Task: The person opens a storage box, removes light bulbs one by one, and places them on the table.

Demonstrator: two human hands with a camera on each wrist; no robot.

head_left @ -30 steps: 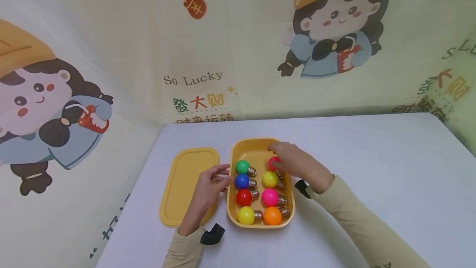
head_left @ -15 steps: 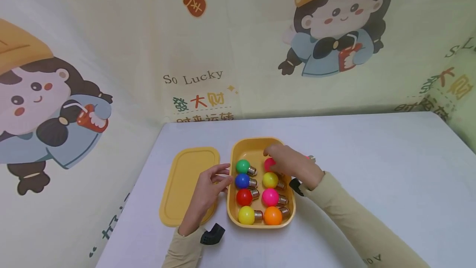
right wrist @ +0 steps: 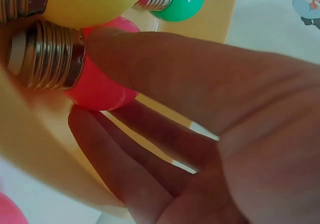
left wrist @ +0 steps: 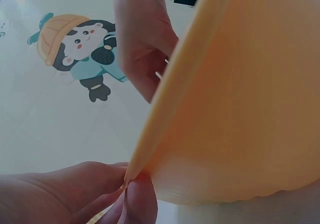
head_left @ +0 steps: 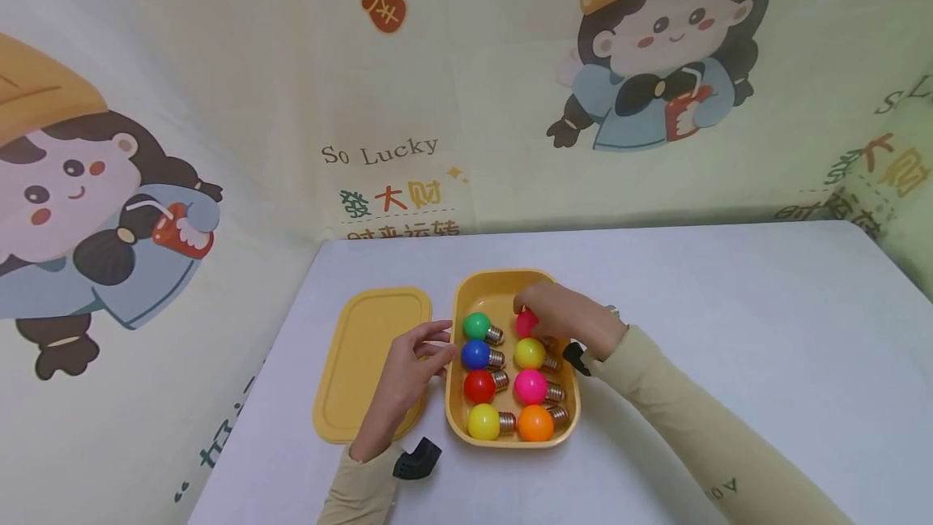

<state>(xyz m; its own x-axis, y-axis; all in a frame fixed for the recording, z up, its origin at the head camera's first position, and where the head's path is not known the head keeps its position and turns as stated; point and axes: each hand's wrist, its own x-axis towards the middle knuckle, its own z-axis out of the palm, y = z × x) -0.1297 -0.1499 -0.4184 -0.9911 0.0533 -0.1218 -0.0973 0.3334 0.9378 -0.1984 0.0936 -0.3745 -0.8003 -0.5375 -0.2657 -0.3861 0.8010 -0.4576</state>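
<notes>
Right hand (head_left: 564, 316) shifted left over pink bulb (head_left: 526, 321), covering more.

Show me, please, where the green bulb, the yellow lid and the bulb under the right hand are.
green bulb (head_left: 476, 325), head view, on its round globe.
yellow lid (head_left: 364, 347), head view, on its flat middle.
pink-red bulb (right wrist: 97, 86), right wrist view, on its globe beside the metal screw base.

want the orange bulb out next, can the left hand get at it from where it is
Probably yes. The left hand rests at the yellow tray's left rim, fingers on the edge. The orange bulb lies uncovered in the near right corner, the yellow bulb beside it; reaching over that low rim looks unobstructed.
</notes>
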